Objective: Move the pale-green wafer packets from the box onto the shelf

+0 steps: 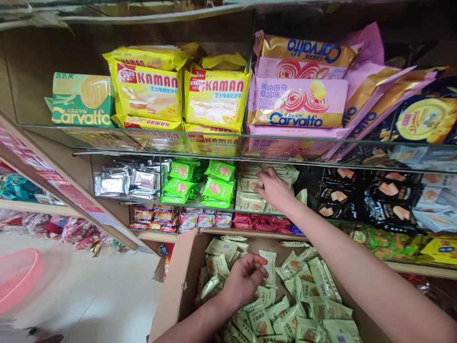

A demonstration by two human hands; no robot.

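My left hand (246, 280) is over an open cardboard box (173, 286), its fingers closed on the edge of a pale green wrapped snack cake (270, 269). Many more of the same small packets (260, 320) lie loosely heaped in the box. Up in the middle shelf compartment, my right hand (274, 186) reaches onto a row of matching pale green packets (250, 200). Its fingers are bent against the packets there, with thumb and fingertips around one at the front. The back of this row is partly hidden by the hand.
Bright green packets (218, 186) sit left of that compartment, black packets (387, 193) to its right. A glass shelf edge (221, 145) runs above, with yellow wafer packs (153, 93) and pink cookie packs (300, 100). A pink basin (17, 281) stands on the floor at left.
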